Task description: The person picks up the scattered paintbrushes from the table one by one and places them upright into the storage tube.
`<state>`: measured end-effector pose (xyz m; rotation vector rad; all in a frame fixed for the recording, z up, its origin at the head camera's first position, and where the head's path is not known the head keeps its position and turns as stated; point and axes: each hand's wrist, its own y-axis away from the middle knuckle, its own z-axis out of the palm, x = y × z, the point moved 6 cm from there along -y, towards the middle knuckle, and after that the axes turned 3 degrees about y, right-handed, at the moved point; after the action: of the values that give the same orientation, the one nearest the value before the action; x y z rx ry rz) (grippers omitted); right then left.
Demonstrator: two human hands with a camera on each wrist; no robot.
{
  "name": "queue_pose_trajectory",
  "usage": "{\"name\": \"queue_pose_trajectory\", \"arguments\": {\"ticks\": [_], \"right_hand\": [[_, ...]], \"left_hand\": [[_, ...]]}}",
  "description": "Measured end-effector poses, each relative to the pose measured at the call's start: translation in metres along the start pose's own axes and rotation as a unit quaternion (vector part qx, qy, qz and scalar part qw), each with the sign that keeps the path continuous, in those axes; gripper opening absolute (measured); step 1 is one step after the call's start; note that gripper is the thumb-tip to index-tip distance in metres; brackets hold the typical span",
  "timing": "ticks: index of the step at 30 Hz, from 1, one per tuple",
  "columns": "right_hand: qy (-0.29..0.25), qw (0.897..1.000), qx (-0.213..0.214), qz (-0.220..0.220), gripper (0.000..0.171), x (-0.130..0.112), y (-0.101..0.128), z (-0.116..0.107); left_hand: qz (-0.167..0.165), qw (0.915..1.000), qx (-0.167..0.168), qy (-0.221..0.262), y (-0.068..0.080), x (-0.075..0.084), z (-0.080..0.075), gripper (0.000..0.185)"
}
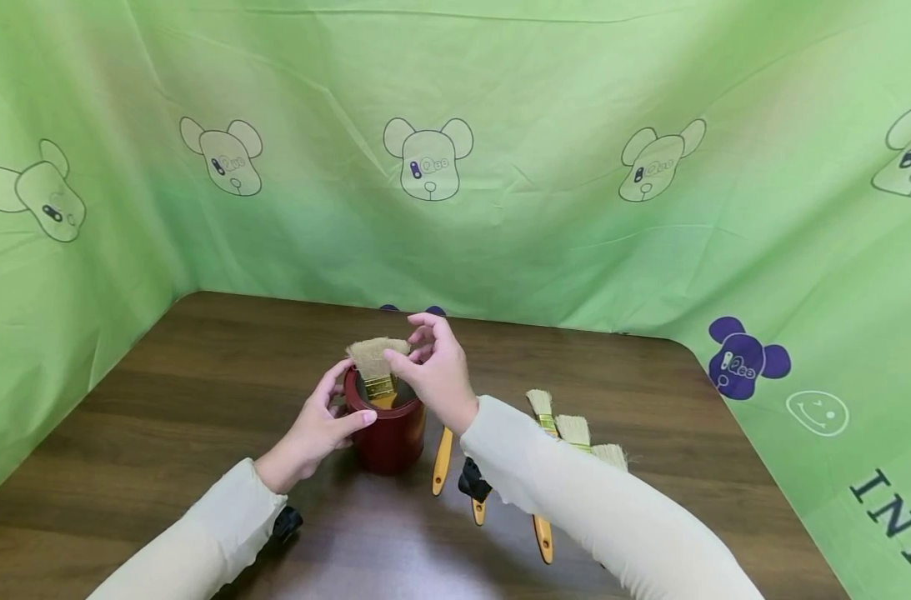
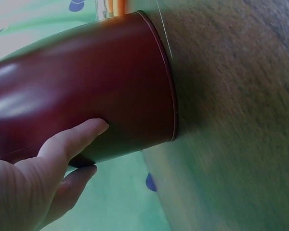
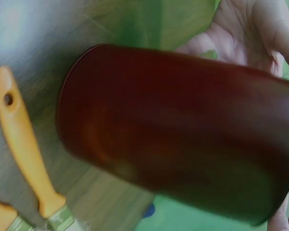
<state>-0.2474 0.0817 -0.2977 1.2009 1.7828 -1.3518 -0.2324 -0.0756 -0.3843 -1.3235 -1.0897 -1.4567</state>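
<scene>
There is one left hand (image 1: pixel 314 432), one right hand (image 1: pixel 442 373), one red container (image 1: pixel 389 442), at least one paintbrush (image 1: pixel 371 363) inside, and at least three other paintbrushes (image 1: pixel 442 465) on one table (image 1: pixel 162 417).

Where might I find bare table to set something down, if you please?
Bare table lies left of the left hand, behind the cup towards the cloth, and right of the loose brushes. It is crowded from them to the cup, under the right sleeve.

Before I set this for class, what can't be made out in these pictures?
- Head: lower handle of the brush inside the red container, hidden by its wall.
- Head: middle of the rightmost loose brush, behind the right sleeve.
- Left wrist: the container's rim, cut off by the left edge.
- Right wrist: most bristles of the loose brush nearest the container, beyond the bottom edge.
</scene>
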Motion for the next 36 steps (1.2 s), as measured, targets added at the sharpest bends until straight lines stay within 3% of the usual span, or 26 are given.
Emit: {"name": "queue_pose_trajectory", "arguments": {"ticks": [7,15,20,28,36], "right_hand": [[0.025,0.999,0.017,0.026,0.036,0.014,0.002,-0.026],[0.122,0.991,0.019,0.047,0.035,0.045,0.017,-0.067],[0.189,0.98,0.015,0.055,0.033,0.061,0.027,-0.098],[0.248,0.964,-0.02,0.098,0.037,0.081,0.043,-0.139],[0.259,0.941,-0.065,0.207,0.054,0.113,0.076,-0.201]], "left_hand": [[-0.007,0.9999,0.009,0.003,-0.001,-0.002,-0.001,0.082],[-0.009,0.9999,0.007,0.012,0.001,-0.002,0.001,0.084],[-0.014,0.9997,0.009,0.02,0.0,-0.003,0.0,0.083],[-0.015,0.9994,-0.004,0.031,0.0,-0.005,-0.003,0.081],[0.005,0.9974,0.023,0.068,0.007,-0.006,0.008,0.076]]}}
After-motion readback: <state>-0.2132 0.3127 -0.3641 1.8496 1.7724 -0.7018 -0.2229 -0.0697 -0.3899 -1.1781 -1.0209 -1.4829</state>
